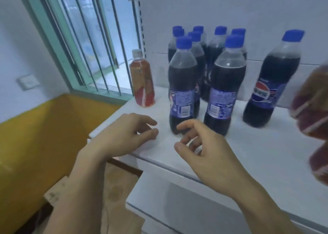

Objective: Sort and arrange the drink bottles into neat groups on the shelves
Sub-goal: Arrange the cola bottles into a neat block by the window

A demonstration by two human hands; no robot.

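Shelf [248, 154] fills the right of frame. I've a cola cluster [205, 65] centre, one cola [271, 77] apart at right, a tea bottle [142, 81] alone centre-left. Both my left hand [124, 134] and right hand [200, 145] hang loosely curled, holding nothing. Between picks, I'd say; next, bring the stray cola in.

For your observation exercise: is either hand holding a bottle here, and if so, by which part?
Nothing is held. The left hand and right hand hover over the shelf with loosely curled fingers, just short of the nearest cola bottle.
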